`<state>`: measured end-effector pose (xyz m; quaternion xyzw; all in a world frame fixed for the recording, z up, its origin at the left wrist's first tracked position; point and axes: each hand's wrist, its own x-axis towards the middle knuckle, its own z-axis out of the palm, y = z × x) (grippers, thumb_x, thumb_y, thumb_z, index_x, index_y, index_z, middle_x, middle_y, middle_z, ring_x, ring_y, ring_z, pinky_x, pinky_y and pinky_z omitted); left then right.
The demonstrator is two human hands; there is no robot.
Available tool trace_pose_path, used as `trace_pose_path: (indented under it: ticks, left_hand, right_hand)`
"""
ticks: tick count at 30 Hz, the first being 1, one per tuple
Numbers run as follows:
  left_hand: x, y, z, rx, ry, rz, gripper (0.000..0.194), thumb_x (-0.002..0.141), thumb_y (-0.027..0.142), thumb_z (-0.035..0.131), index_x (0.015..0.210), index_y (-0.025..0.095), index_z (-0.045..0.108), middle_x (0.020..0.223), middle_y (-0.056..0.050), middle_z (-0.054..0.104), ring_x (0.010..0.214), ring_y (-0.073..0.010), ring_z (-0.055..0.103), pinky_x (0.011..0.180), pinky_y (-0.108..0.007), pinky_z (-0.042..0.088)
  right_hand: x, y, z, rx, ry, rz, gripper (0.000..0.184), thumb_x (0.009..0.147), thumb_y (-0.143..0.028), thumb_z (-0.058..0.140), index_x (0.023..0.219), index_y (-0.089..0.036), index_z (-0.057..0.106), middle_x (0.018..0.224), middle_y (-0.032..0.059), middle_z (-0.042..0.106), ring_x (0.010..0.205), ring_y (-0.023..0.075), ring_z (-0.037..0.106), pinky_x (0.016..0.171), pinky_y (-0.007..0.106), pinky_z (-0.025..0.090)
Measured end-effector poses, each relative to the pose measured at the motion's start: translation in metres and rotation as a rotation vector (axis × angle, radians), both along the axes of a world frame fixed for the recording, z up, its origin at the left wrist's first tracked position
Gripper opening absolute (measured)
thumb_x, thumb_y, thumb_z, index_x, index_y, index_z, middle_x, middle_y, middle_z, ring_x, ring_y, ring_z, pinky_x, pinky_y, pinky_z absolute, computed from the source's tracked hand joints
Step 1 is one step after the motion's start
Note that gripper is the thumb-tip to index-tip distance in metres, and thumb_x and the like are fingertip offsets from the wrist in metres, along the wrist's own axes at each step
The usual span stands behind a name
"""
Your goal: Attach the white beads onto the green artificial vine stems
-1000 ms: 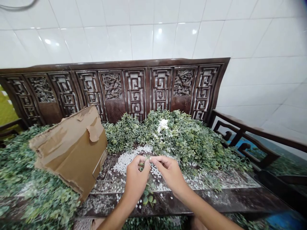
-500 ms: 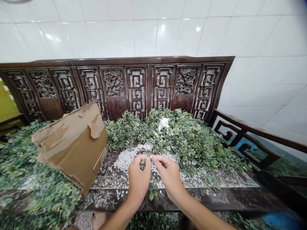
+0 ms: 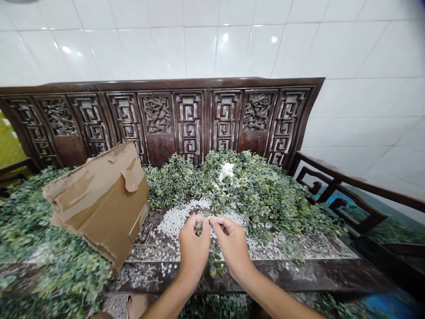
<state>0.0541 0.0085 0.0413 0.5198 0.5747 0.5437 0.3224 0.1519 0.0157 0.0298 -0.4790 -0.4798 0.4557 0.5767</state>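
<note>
My left hand (image 3: 193, 241) is closed, thumb against fingers, around a green leafy sprig (image 3: 198, 227) that looks artificial. Leaves (image 3: 213, 267) hang below and between the two hands. My right hand (image 3: 232, 243) is closed in a pinch, its fingertips meeting those of the left. Whatever lies between the right fingertips is too small to make out. Under and behind both hands, many small white pieces (image 3: 174, 221) are scattered over the dark wooden bench seat (image 3: 149, 274).
Heaps of leafy greenery (image 3: 265, 195) cover the back and left of the bench, with a white clump (image 3: 226, 171) on the right heap. A torn cardboard box (image 3: 106, 208) stands at left. Behind rises a carved backrest (image 3: 159, 148); an armrest (image 3: 338, 190) bounds the right.
Both hands stay together at nearly the same spot. The right fingertips have shifted slightly against the left, and the hanging leaves have swung a little to the right.
</note>
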Motion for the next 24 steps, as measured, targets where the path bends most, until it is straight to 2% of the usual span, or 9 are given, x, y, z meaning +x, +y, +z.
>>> trace_pose_path:
  ticks: [9,17,24]
  left_hand:
    - [-0.0014,0.0025,-0.0034,-0.025,-0.038,-0.032,0.018,0.083,0.03,0.052,0.071,0.018,0.058,0.064,0.001,0.057,0.062,-0.0151,0.051,0.057,-0.023,0.037]
    - [-0.0026,0.0045,-0.0054,-0.05,-0.193,-0.027,0.017,0.077,0.031,0.061,0.066,0.018,0.058,0.054,0.005,0.049,0.051,-0.0114,0.043,0.052,-0.021,0.034]
    - [-0.0056,0.0064,-0.0034,-0.107,-0.237,-0.066,0.02,0.077,0.032,0.059,0.064,0.018,0.056,0.053,0.005,0.045,0.051,-0.0107,0.04,0.05,-0.02,0.03]
  right_hand:
    - [0.002,0.0011,-0.0076,0.072,-0.13,0.006,0.027,0.084,-0.04,0.062,0.091,-0.016,0.074,0.086,0.0085,0.074,0.08,0.0235,0.066,0.074,0.033,0.05]
    - [0.0049,0.0025,-0.0077,0.143,-0.246,0.014,0.024,0.087,-0.036,0.059,0.09,-0.017,0.074,0.086,0.0076,0.072,0.08,0.0222,0.065,0.072,0.03,0.048]
    - [0.006,0.0026,-0.0088,0.184,-0.273,0.035,0.022,0.088,-0.033,0.058,0.09,-0.019,0.075,0.084,0.007,0.07,0.078,0.0212,0.063,0.071,0.03,0.047]
